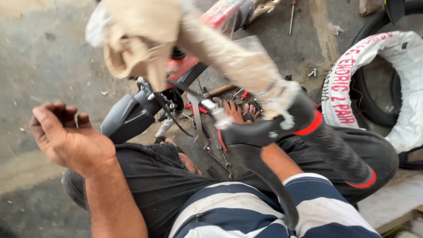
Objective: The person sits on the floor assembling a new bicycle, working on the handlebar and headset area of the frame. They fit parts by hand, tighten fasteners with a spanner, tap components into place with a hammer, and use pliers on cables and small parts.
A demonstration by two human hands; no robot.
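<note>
We see the handlebar assembly (pixel 282 128), with its black grip, red rings and black brake lever (pixel 264 176), raised in the near centre above the person's lap; its far end carries tan paper and clear plastic wrapping (pixel 145 35). The right hand is hidden beneath the assembly, so we cannot tell how it grips. The left hand (pixel 66 136), at near left, is loosely curled and grasps nothing. We judge that one-sided support could let the assembly drop onto the bare foot (pixel 235 112) or the spanner (pixel 196 119) on the floor beyond. The loose wrapping could snag the cables (pixel 169 110) near the black cowl (pixel 125 117). A wrapped tyre (pixel 374 75) lies far right.
</note>
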